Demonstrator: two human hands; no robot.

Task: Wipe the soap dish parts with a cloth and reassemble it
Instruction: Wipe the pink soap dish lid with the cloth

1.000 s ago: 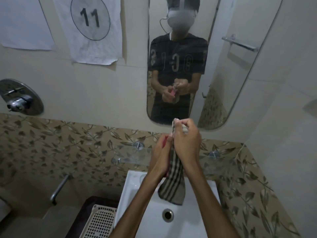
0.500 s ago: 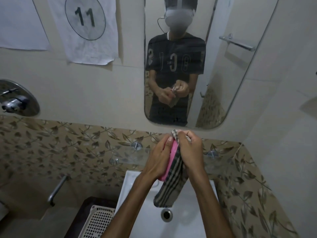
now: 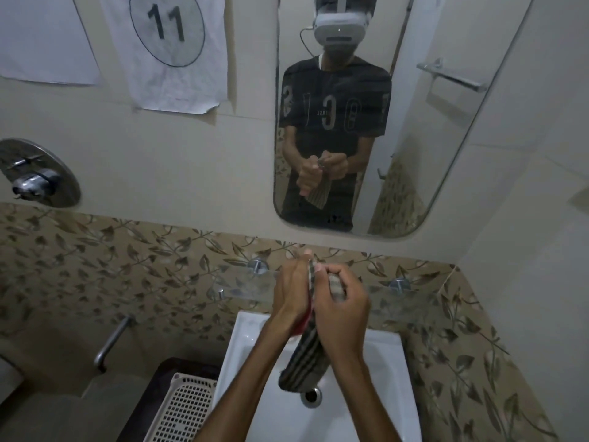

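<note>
Both hands have dropped a little lower over the basin since a moment ago, and the pink soap dish part, which showed plainly between them half a second back, is now almost swallowed up, only a red-pink sliver peeking out between the palms. From the head view, the left hand stands edge-up with its fingers closed around that piece, pressing it against the striped cloth. The right hand has its fingers curled tight on the cloth, bunching the upper end over the part while the loose end hangs down toward the drain of the white sink. Hands, cloth and part are all held in the air above the basin, just in front of the glass shelf. A white perforated basket sits to the left of the sink. On the wall, the mirror shows the person's two fists together at the waist with the cloth dangling below them, and a paper sheet marked 11 hangs to its left.
</note>
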